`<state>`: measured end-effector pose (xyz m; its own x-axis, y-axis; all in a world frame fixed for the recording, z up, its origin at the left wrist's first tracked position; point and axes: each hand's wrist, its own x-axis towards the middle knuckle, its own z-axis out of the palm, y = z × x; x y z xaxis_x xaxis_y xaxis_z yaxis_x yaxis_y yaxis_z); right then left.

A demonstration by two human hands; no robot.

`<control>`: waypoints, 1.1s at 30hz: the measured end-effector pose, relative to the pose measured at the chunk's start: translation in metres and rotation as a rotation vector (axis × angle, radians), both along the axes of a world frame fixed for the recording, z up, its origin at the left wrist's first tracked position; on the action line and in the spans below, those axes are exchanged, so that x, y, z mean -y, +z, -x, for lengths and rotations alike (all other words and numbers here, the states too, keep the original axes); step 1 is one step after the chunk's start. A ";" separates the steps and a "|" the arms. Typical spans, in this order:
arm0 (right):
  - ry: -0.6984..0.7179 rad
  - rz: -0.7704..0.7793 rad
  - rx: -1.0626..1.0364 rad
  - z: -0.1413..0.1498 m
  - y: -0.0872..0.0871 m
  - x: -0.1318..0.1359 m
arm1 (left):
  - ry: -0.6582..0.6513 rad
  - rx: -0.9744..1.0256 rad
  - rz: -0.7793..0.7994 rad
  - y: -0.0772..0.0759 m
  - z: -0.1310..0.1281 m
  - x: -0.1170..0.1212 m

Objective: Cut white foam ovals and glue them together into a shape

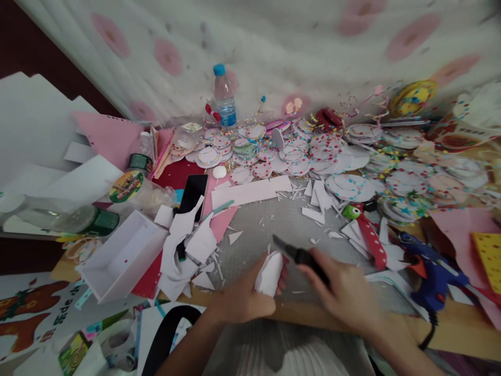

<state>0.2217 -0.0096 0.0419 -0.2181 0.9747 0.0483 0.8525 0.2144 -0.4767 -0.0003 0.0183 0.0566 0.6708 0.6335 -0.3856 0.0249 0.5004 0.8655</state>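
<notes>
Near the table's front edge my left hand (245,297) is closed around a small white piece with a rounded top (270,274), perhaps foam or card; its lower end is hidden by the fingers. My right hand (340,290) grips a black-handled craft knife (303,256). Its dark blade points up and left, just above and to the right of the white piece, apparently apart from it. Beneath both lies a grey cutting mat (258,224) strewn with white scraps and thin trimmings.
A blue hot glue gun (428,266) and a red polka-dot tool (370,235) lie at right. Left are a phone (193,193), an open white box (123,256) and plastic bottles. Dotted white discs (297,151) crowd the back, beside an upright water bottle (225,99).
</notes>
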 end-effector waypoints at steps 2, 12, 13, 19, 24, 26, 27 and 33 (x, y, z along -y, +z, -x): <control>-0.166 -0.022 0.036 -0.011 -0.007 -0.004 | 0.024 0.105 0.009 -0.002 0.003 0.001; 0.094 0.180 -0.272 0.012 0.019 0.012 | 0.049 -0.353 -0.209 0.014 -0.019 -0.009; 0.148 0.166 -0.242 0.015 0.022 0.012 | 0.040 -0.353 -0.231 0.014 -0.021 -0.009; 0.219 0.029 -0.082 0.016 0.024 0.011 | 0.025 -0.332 -0.270 0.010 -0.023 -0.006; -0.012 -0.099 0.085 -0.005 0.005 0.004 | -0.010 -0.317 -0.331 0.017 -0.011 0.001; -0.091 -0.109 0.114 -0.013 0.001 0.003 | -0.012 -0.334 -0.351 0.019 -0.008 0.002; -0.084 -0.094 0.089 -0.015 0.001 0.003 | -0.001 -0.359 -0.351 0.019 -0.008 0.001; 0.230 0.059 -0.116 0.002 0.019 0.012 | 0.051 -0.436 -0.347 0.015 -0.020 -0.005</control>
